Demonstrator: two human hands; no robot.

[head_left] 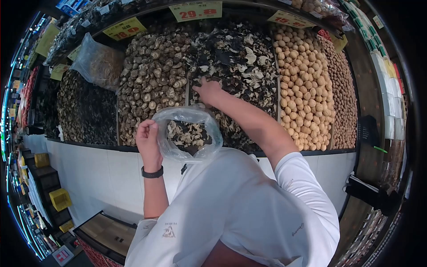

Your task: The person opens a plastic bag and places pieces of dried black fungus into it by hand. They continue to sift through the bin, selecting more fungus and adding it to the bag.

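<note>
My left hand [148, 135] is closed on the rim of a clear plastic bag [167, 149], whose wide mouth faces up. Pale and dark pieces of dried black fungus [189, 133] show through the mouth; whether all of them lie inside is hard to tell. My right hand [210, 92] reaches across to the near-left part of the dried black fungus bin [255, 80]. Two of its fingers show apart, low over the fungus, and no piece is visible between them. The rest of its fingers are partly hidden.
Dried shiitake mushrooms [153, 75] fill the section to the left, with a bag of brown dried goods [100, 64] beyond. Walnuts [304, 84] are heaped on the right, beside smaller brown nuts [342, 89]. Price signs [195, 12] line the back. A dark front edge [340, 151] borders the bins.
</note>
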